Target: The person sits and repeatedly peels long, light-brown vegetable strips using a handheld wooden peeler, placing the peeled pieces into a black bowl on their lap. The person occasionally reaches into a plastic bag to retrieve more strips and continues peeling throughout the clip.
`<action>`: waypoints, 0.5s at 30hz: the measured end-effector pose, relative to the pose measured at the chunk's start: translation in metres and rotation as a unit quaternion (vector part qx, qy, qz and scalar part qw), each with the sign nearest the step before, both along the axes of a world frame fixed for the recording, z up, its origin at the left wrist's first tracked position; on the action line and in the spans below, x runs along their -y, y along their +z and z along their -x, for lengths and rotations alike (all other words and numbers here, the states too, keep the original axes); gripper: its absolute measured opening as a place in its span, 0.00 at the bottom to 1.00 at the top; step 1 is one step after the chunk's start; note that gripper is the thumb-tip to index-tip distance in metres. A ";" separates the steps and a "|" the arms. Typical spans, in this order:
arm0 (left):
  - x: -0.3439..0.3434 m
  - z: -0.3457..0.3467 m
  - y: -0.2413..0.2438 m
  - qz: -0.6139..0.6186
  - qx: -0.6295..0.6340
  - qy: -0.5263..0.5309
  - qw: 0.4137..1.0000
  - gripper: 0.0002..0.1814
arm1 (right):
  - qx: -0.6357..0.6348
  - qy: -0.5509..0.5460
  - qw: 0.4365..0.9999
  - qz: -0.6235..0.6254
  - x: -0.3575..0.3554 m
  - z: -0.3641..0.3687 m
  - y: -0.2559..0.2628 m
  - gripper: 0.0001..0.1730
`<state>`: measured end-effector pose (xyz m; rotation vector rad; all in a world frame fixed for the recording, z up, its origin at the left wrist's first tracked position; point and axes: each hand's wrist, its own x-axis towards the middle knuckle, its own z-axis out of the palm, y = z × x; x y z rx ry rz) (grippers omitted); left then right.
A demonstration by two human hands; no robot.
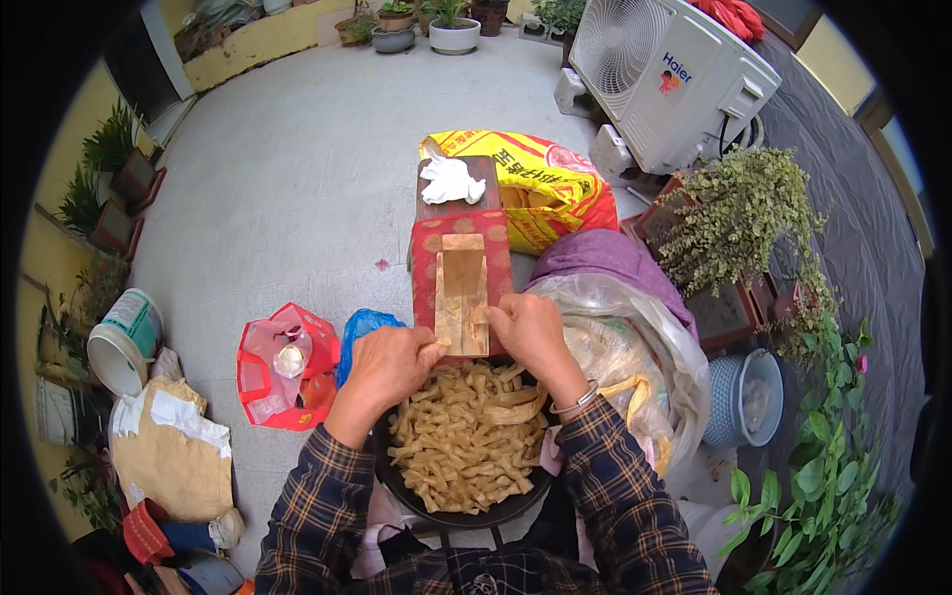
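My left hand (390, 361) pinches a small tan bit at the lower left corner of a wooden block (461, 327) with raised sides. At the block's right edge, my right hand (534, 335) has thumb and finger closed on a tan strip; whether both hold the same strip cannot be told. The block rests on a narrow bench covered in red patterned cloth (428, 275). Below my hands, a round black pan (435, 513) holds many tan knotted pieces (465, 446), which look like bean curd skin. Several longer flat strips (517, 407) lie at the pan's upper right.
Crumpled white tissue (450, 181) lies on the bench's far end. Beside it are a yellow printed sack (550, 171) and a large clear plastic bag (617, 357). A red bag (256, 364) and blue plastic bag (364, 331) are left. An air-conditioner unit (669, 82) stands at the far right.
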<state>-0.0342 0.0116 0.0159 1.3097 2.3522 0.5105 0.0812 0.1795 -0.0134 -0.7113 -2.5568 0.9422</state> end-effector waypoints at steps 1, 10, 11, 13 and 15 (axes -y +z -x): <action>0.006 -0.009 0.005 -0.003 0.046 -0.034 0.998 0.18 | -0.027 0.016 0.998 0.058 0.004 -0.004 0.007 0.18; -0.004 -0.038 -0.007 -0.444 0.631 0.263 0.579 0.19 | -0.046 0.102 0.676 0.728 0.074 -0.014 0.007 0.15; -0.005 -0.029 0.002 -0.491 0.658 0.276 0.500 0.19 | -0.033 0.126 0.678 0.724 0.075 -0.016 0.010 0.15; 0.010 -0.004 0.010 -0.539 0.677 0.217 0.451 0.19 | -0.020 0.138 0.701 0.699 0.076 -0.018 0.020 0.15; 0.013 -0.003 0.013 -0.584 0.603 0.199 0.506 0.19 | -0.019 0.171 0.706 0.687 0.072 -0.021 0.025 0.15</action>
